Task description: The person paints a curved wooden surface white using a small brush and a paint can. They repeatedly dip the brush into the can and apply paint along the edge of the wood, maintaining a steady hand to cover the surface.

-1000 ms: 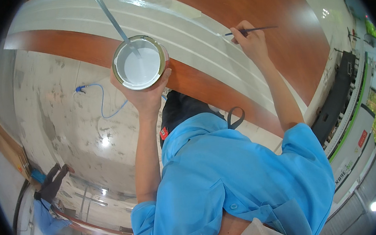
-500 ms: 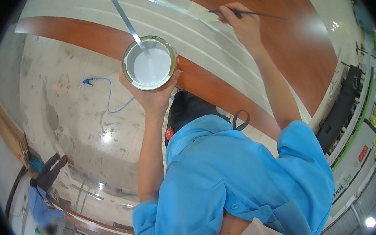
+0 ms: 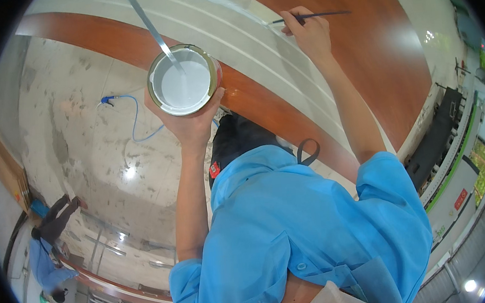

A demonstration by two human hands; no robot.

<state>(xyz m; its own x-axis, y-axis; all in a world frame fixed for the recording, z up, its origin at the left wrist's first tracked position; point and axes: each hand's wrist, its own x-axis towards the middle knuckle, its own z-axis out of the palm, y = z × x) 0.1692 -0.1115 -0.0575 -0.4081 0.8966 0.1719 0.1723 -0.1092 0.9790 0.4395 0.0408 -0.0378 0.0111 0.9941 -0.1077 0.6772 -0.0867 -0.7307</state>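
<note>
My left hand (image 3: 192, 127) is wrapped round an open paint can (image 3: 213, 77) with a gold rim. White liquid (image 3: 183, 88) fills part of it, and a flat metal strip (image 3: 146, 23) leans out over the far rim. In my right hand (image 3: 312, 36) is a slim dark-handled brush (image 3: 328, 13), pinched between thumb and fingers. Its tip points left and meets the edge between a pale grooved band (image 3: 246, 60) and a reddish-brown wood-look panel (image 3: 377, 55). A glossy, wet-looking streak (image 3: 216, 1) runs along that edge, up and left of the brush.
A reddish-brown border strip (image 3: 285, 111) crosses below the pale band. On the stained floor lies a blue air gun (image 3: 107, 99) with a blue hose. Another person in blue (image 3: 43, 255) is at the lower left, near cardboard sheets (image 3: 7, 164). Machinery (image 3: 437, 133) stands at right.
The can in my left hand has shifted slightly left in view. The brush has turned nearly level, its tip still near the same edge. The scene has moved slightly left.
</note>
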